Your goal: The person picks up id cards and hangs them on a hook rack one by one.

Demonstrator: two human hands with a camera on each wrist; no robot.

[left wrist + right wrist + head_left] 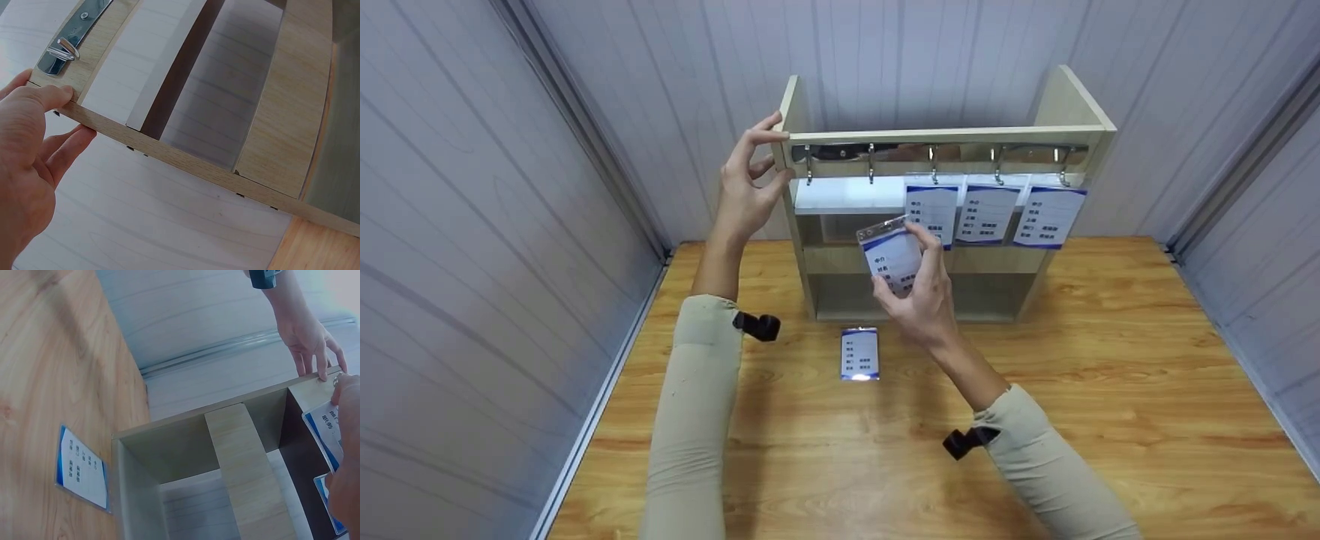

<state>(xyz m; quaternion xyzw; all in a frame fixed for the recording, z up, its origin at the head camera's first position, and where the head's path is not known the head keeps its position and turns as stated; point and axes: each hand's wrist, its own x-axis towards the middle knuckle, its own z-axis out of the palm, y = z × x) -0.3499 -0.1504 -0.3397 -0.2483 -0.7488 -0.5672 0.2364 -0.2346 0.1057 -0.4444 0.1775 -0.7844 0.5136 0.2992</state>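
A wooden shelf (945, 136) carries a metal rail with several hooks; badges hang from the three right-hand hooks, one of them a blue-and-white badge (1050, 217). The two left hooks, such as this hook (871, 165), hold nothing. My left hand (750, 184) grips the shelf's upper left corner, thumb and fingers on either side of the side panel (169, 157). My right hand (922, 296) pinches a badge (891, 251) by its edges, tilted, in front of and below the left hooks. In the right wrist view that held badge (326, 424) is partly covered by the right hand (346, 455).
Another badge (859, 354) lies flat on the wooden surface (825, 465) in front of the shelf. Pale panelled walls (885, 60) stand behind and on both sides. The shelf has open compartments below the rail.
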